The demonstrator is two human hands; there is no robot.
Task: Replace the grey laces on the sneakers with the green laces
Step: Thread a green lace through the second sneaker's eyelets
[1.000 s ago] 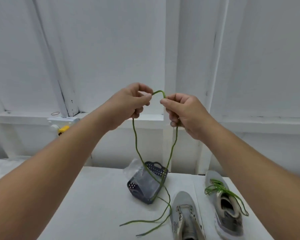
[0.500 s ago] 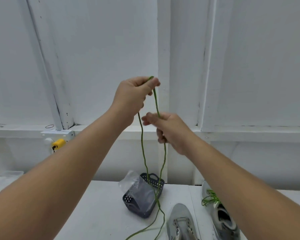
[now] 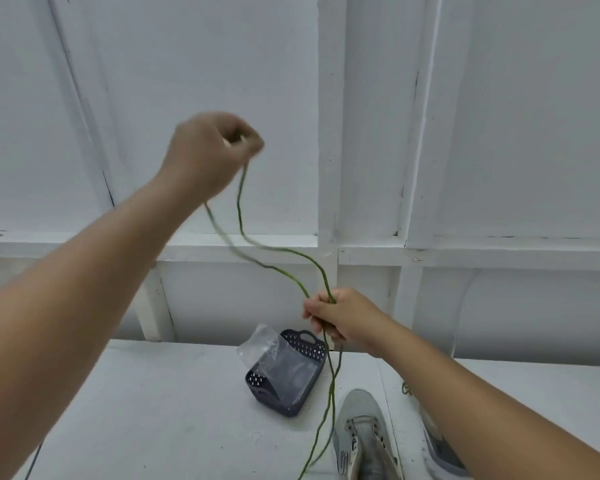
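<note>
Above the surface (image 3: pixel 160 410): we hold the green lace (image 3: pixel 278 252) doubled.
Left hand (image 3: pixel 208 150): pinches its fold.
Right hand (image 3: pixel 340 315): grips both strands.
Handling: light, limp; we judge gripping near the tips best.

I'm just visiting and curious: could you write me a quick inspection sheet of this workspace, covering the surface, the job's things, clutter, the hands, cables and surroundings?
Surface: white table, lightly scuffed.
Job's things: green lace doubled, two strands hanging to the table; grey sneaker with empty eyelets; second sneaker mostly hidden behind the right forearm.
Clutter: dark perforated basket holding a clear plastic bag.
Hands: left hand raised, blurred, pinching the lace's fold; right hand lower, its grip closed round both strands.
Cables: nothing seen.
Surroundings: white panelled wall with a ledge.
</note>
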